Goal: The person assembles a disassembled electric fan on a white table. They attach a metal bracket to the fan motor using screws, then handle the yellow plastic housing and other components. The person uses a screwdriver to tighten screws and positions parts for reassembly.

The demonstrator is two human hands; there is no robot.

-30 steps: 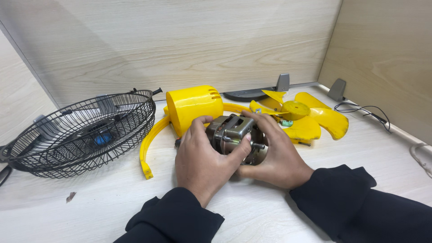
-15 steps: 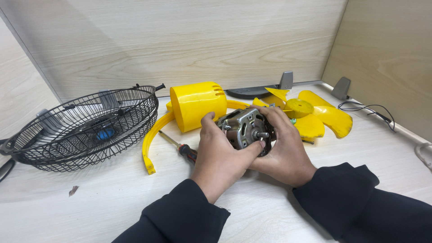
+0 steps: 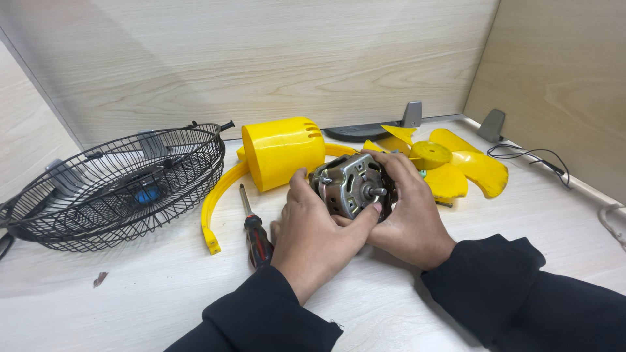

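A grey metal fan motor [image 3: 352,184] with a short shaft is held just above the table, tilted so the shaft points towards me. My left hand [image 3: 319,231] grips its left and lower side, thumb near the shaft. My right hand [image 3: 411,208] wraps around its right side. Just behind it lies a yellow motor cover [image 3: 282,151] on its side. A screwdriver with a red and black handle [image 3: 255,231] lies left of my left hand.
A black wire fan guard [image 3: 117,186] sits at the left. A yellow curved ring [image 3: 218,195] lies beside it. Yellow fan blades [image 3: 460,169] rest behind my right hand. A dark base [image 3: 365,130] stands against the back wall, and a black cable [image 3: 528,156] at the right.
Both hands have lifted and turned the motor so its shaft now faces me. The screwdriver, hidden before, now shows fully left of my left hand.
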